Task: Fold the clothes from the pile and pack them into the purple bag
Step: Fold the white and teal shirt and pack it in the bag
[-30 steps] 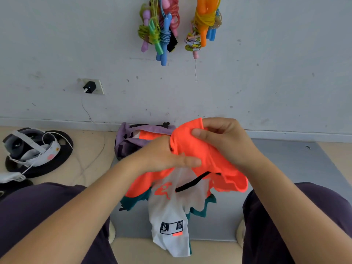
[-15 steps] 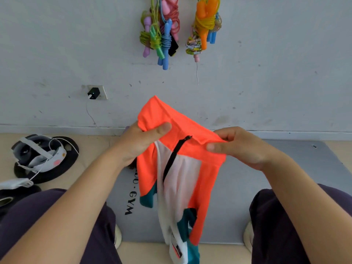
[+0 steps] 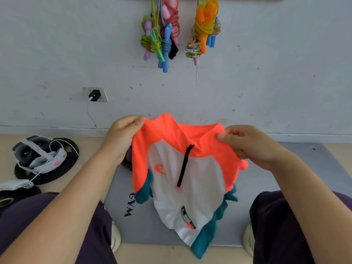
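- One grey mat (image 3: 297, 189) lay flat on the floor against the wall, with black letters reading "GYM" printed near its left edge, between the person's two dark-trousered legs.
- Spread in the air above that mat hung the shirt (image 3: 192, 180), a small zip-neck top with neon orange shoulders and collar, a white front panel, teal trim along both sides and a short black zipper down from the neck; an orange logo sat on the chest and a small label near the hem.
- Left hand (image 3: 123, 138) pinched the orange shoulder at the shirt's left top corner, thumb over the fabric.
- Right hand (image 3: 249, 143) pinched the opposite shoulder, thumb on the front and fingers curled behind the cloth, so the garment was stretched between the two hands with its front toward the camera.
- Only a dark sliver of the purple bag (image 3: 128, 159) showed, behind the left wrist and the shirt's edge; whether it stood open could not be told.
- Bundles of coloured skipping ropes (image 3: 162, 37) hung on the wall above.
- Left of the mat, a white headset (image 3: 41, 157) rested on a black disc.
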The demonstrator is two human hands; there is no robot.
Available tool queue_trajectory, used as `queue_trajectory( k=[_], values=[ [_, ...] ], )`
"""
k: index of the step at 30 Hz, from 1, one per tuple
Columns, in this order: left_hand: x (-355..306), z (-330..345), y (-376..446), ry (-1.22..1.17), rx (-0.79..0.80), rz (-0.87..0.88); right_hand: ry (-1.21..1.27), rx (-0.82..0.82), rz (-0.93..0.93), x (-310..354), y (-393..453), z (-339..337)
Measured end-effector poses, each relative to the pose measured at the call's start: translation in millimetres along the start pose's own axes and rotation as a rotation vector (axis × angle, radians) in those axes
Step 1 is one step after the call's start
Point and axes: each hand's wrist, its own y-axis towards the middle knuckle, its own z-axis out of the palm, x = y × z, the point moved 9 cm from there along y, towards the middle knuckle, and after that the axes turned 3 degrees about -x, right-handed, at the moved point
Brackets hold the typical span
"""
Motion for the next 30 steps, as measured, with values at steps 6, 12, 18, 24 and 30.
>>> queue_trajectory(
  k=[6, 12, 18, 24, 30],
  values=[
    [25.5, 24.8, -9.7, 0.219, 0.148, -0.051, -0.023, -0.064, -0.116, 6.7, -3.9, -4.2],
    [13.3, 58.4, -27.1, 0.184, 0.255, -0.015, -0.110, 0.087, -0.060, -2.6, -5.6, 53.0],
    [-6.6, 71.3, -33.3, 0.103, 0.324, 0.081, 0.104, 0.110, -0.083, 5.0, -3.7, 73.5],
    [0.0, 78.3, -33.6, 0.199, 0.347, 0.070, 0.249, 0.030, -0.157, 15.2, -3.8, 68.1],
    [4.1, 103.5, -55.1, 0.210, 0.529, 0.018, 0.284, -0.085, -0.179, 26.2, -5.1, 56.6]
  ],
)
